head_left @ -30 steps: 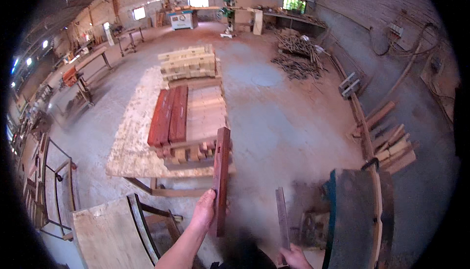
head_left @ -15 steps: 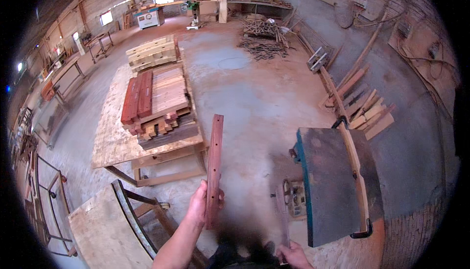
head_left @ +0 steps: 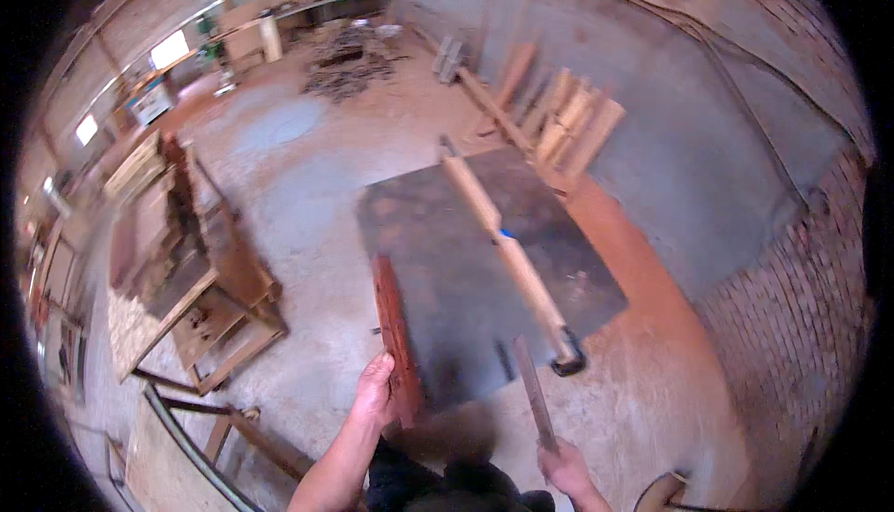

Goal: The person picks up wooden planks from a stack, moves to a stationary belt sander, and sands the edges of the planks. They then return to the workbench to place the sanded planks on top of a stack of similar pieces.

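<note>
My left hand [head_left: 374, 391] is closed round the lower part of a reddish wooden bar [head_left: 395, 340], held upright and leaning slightly left. My right hand [head_left: 564, 467] grips the low end of a thin grey-brown strip [head_left: 535, 389], which slants up and to the left. Beyond both hands lies a dark flat machine table [head_left: 410, 232]. Across it runs a pale wooden fence [head_left: 523, 274], with a black clamp [head_left: 568, 355] at its near end. In this view the bar overlaps the table's left part; whether it touches cannot be told.
Stacked wooden pieces [head_left: 149, 232] lie on a wooden table at the left. Another worktop [head_left: 172, 461] is at the lower left. Boards [head_left: 577, 121] lean against the wall behind the machine, and a scrap heap [head_left: 349, 60] lies farther back.
My view has swung right, so the machine table now lies straight ahead and the wood stacks have shifted left. Both hands keep their hold on the bar and the strip.
</note>
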The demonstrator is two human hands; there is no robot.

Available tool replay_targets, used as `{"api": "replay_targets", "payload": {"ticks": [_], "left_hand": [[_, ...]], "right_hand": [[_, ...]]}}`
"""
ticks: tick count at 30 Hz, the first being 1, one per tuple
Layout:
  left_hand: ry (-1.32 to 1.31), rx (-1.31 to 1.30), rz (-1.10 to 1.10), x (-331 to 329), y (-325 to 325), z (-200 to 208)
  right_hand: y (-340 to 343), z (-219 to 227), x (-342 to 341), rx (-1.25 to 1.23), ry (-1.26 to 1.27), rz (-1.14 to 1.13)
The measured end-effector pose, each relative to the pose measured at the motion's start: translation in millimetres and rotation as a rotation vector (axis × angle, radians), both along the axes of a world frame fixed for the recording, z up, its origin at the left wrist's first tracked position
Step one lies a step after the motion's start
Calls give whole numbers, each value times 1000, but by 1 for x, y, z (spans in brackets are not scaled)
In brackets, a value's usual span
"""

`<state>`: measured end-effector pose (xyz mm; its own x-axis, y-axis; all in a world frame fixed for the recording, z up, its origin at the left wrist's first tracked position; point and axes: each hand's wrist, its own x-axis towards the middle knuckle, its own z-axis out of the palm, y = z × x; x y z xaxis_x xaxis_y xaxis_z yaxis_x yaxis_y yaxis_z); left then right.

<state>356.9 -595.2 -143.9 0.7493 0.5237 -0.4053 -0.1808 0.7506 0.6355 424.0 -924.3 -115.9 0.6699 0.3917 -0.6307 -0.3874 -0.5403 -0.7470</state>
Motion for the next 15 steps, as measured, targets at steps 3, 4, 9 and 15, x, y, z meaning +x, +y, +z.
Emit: {"api": "replay_targets", "payload": {"ticks": [3, 4, 9, 15], "left_hand": [[10, 103, -196, 53, -42, -40], [18, 127, -269, 60, -52, -46], [284, 231, -348, 132, -126, -37], [241, 521, -348, 183, -158, -64]], "right_hand": [[-62, -10, 15, 81, -26, -202], [-77, -11, 16, 102, -20, -253], [-136, -22, -7, 55, 35, -335], [-150, 8, -22, 76, -258, -281]]}}
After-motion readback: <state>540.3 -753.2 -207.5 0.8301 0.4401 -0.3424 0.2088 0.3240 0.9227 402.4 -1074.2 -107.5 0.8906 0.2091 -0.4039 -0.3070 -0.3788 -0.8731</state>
